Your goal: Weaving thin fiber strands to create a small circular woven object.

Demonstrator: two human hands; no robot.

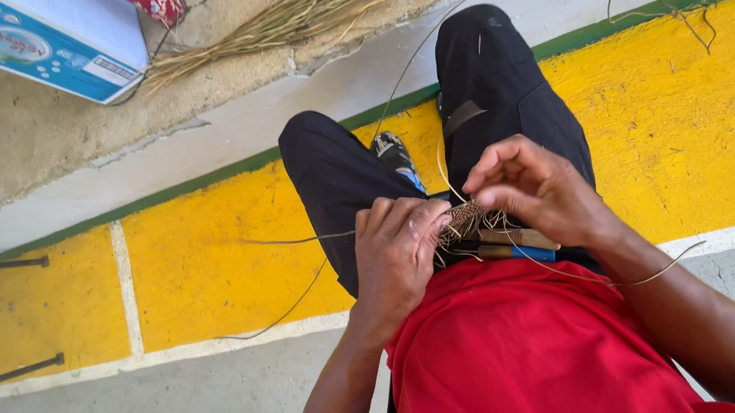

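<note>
— Where do we start?

— At the fingers. Our left hand (398, 257) is curled with its fingers closed over the near edge of the small woven fibre piece (466, 217), and our right hand (539, 187) has its fingers pinched together on the far edge of that same piece, thumb against forefinger.

— So we hold it from both sides?

— Yes. The woven piece sits between our two hands, above our lap, with loose fibre strands (299, 239) trailing off to the left across the yellow painted floor (213, 264) and another strand curving past our right forearm.

— What lies under it?

— Two tools rest on our lap just below the weaving: one with a wooden handle (521, 236) and one with a blue handle (527, 253), lying side by side. We cannot tell what their tips are.

— And farther out?

— Our black trousers (499, 89) and red shirt (522, 352), a shoe (396, 153) between the knees. Beyond the green stripe (617, 25) is a grey band, then a bundle of dry straw (306, 12) and, well apart at the upper left, a blue and white cardboard box (43, 40).
</note>
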